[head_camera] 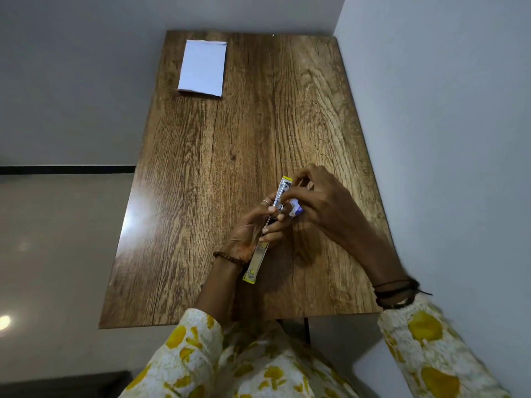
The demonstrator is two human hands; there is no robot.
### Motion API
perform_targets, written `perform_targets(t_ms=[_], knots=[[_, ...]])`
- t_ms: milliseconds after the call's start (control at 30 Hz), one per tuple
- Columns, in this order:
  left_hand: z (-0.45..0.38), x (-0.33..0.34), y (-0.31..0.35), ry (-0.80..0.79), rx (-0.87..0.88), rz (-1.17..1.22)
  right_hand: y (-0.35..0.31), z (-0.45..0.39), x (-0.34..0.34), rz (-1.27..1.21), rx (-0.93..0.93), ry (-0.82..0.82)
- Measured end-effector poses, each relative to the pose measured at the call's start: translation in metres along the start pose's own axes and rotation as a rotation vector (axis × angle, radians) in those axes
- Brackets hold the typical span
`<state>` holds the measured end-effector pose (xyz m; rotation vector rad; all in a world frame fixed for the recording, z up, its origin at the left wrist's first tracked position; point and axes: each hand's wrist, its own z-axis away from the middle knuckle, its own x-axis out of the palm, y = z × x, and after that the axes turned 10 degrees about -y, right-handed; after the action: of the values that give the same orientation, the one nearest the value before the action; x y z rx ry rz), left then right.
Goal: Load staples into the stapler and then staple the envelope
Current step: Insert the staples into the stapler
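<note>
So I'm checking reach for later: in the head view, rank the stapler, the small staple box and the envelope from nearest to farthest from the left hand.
1. Stapler, opened out, held in the left hand.
2. Staple box, just right, at the right hand.
3. Envelope, far-left table corner.

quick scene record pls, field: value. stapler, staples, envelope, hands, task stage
stapler: yellow and metal, swung open, held above the table near its front right
left hand: grips the stapler around its middle
right hand: fingers pinch at the stapler's upper end; also holds a small white and purple staple box
staples: none can be made out themselves
envelope: white, flat on the table's far left corner, untouched
stage: loading under way, stapling not yet begun
</note>
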<state>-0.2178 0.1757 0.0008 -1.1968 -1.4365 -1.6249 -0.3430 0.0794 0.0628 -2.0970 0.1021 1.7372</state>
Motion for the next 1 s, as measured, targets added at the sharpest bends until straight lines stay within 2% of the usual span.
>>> perform_targets(t_ms=[233, 433, 567, 700, 833, 1000], knots=[[0.001, 0.001, 0.005, 0.006, 0.009, -0.017, 0.002, 0.000, -0.004, 0.172, -0.210, 0.079], [0.002, 0.007, 0.009, -0.025, -0.020, -0.066, 0.004, 0.000, -0.005, 0.135, -0.247, 0.045], [0.000, 0.007, 0.012, -0.052, -0.032, -0.071, 0.012, -0.003, -0.009, 0.199, -0.270, 0.037], [-0.002, 0.007, 0.014, -0.122, -0.044, -0.003, 0.021, -0.007, -0.014, 0.256, -0.271, 0.068], [-0.002, 0.004, 0.013, -0.096, -0.043, -0.015, 0.025, -0.009, -0.008, 0.264, -0.276, 0.063], [0.000, -0.004, 0.012, -0.067, -0.052, -0.011, 0.026, -0.010, 0.002, 0.150, -0.121, 0.068]])
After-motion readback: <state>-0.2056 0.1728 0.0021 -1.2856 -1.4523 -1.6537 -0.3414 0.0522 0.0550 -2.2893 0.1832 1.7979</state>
